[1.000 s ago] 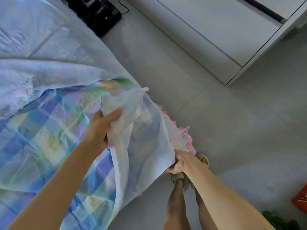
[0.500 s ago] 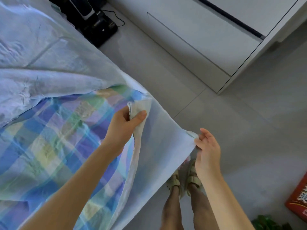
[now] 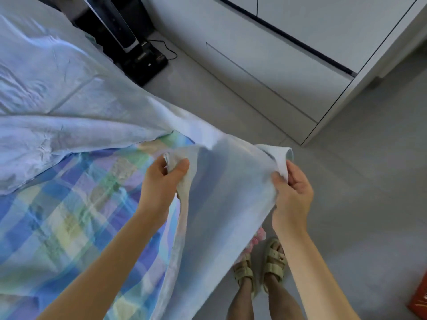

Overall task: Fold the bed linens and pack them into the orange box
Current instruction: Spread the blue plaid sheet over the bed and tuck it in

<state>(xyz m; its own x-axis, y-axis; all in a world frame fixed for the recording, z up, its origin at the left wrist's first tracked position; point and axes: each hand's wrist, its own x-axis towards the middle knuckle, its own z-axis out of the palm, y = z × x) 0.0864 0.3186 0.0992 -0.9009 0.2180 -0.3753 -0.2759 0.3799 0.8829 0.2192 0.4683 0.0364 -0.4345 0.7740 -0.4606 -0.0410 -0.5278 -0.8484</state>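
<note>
Fingers (image 3: 155, 167) of the left hand (image 3: 159, 188) were curled round a bunched corner of the pale blue sheet (image 3: 221, 192), thumb pressed across it. At the right hand (image 3: 294, 195), thumb and forefinger pinched the sheet's other corner, which flopped over above the knuckles. Between the two hands the sheet was stretched out, its lower part hanging past the edge of the bed (image 3: 138, 93) toward the grey floor (image 3: 369, 204). Beneath it a checked cover (image 3: 69, 204) lay across the bed, with more pale linen (image 3: 57, 88) rumpled beyond. Pink lace trim (image 3: 257, 236) showed under the sheet, just above two sandalled feet (image 3: 273, 262). A white cabinet (image 3: 277, 65) stood well apart across the floor.
</note>
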